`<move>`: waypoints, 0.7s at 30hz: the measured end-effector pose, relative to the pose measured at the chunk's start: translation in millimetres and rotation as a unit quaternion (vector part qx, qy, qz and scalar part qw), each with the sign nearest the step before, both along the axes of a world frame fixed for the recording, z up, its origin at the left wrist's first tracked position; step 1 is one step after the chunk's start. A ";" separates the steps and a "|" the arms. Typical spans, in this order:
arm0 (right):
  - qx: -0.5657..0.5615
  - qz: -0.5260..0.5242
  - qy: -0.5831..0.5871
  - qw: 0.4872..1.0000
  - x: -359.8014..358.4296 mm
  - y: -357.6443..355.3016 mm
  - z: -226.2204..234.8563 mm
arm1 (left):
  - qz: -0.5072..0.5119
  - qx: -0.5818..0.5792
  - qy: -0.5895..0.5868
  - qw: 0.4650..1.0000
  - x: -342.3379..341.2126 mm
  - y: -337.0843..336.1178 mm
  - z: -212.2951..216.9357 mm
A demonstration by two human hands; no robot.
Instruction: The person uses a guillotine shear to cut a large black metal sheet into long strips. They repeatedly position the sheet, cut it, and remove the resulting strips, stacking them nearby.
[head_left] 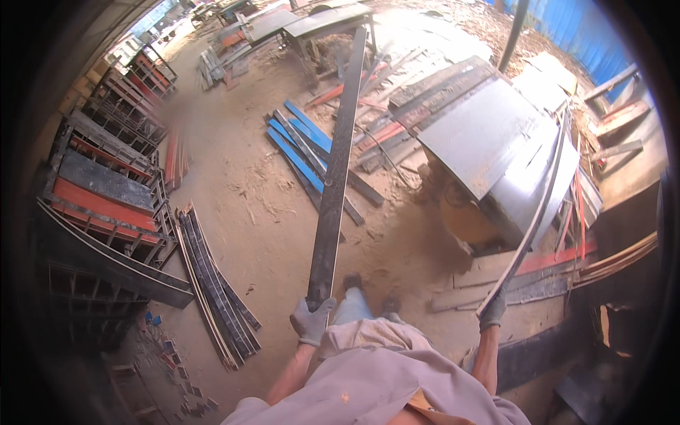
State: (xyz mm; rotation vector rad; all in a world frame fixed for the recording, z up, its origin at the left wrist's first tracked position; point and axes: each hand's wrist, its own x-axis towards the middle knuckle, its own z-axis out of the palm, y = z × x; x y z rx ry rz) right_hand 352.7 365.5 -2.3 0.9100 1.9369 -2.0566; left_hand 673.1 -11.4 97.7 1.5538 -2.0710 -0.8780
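I have the left hand [312, 320] wrapped in a grey glove and grasping the near end of a long dark board [337, 166], the thumb lying over its broad face. The board runs away from me up the middle of the view, crossing in front of a scatter of blue strips [301, 164] on the dusty floor [251, 219]. Its far end overlaps the edge of a distant worktop [327, 21]; I cannot tell whether the two touch.

On the other side, the right hand [492, 315], also gloved in grey, has its grip clenched around the lower end of a narrow board [533, 221]. I see that one almost edge-on, slanting up to the right across a large metal worktop [476, 127]; contact between them I cannot make out. The hands are well apart, either side of the person's pale shirt [375, 375].

To the left, a bundle of dark strips [216, 287] lies on the floor, near tall stacks of frames and boards [110, 188], some orange-red. Under the right-hand board, planks [513, 282] lie along the ground. A blue wall [591, 32] stands at upper right.
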 end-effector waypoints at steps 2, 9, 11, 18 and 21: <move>0.018 -0.003 0.005 1.000 2.6 2.5 -5.8 | 0.023 -0.008 0.015 1.000 3.0 -12.1 -4.1; 0.045 -0.044 0.011 0.998 28.2 -34.8 -6.2 | 0.070 0.010 0.071 0.995 14.5 -82.4 -17.3; 0.055 -0.045 0.004 0.997 33.8 -53.3 1.5 | 0.076 0.006 0.092 0.993 16.6 -104.7 -19.8; 0.053 -0.047 -0.063 0.996 45.0 -102.3 25.8 | 0.025 0.013 0.114 0.993 -23.0 -188.5 -17.8; 0.014 -0.058 -0.034 0.998 52.4 -114.5 31.0 | 0.012 0.032 0.128 0.991 -46.8 -212.8 -15.9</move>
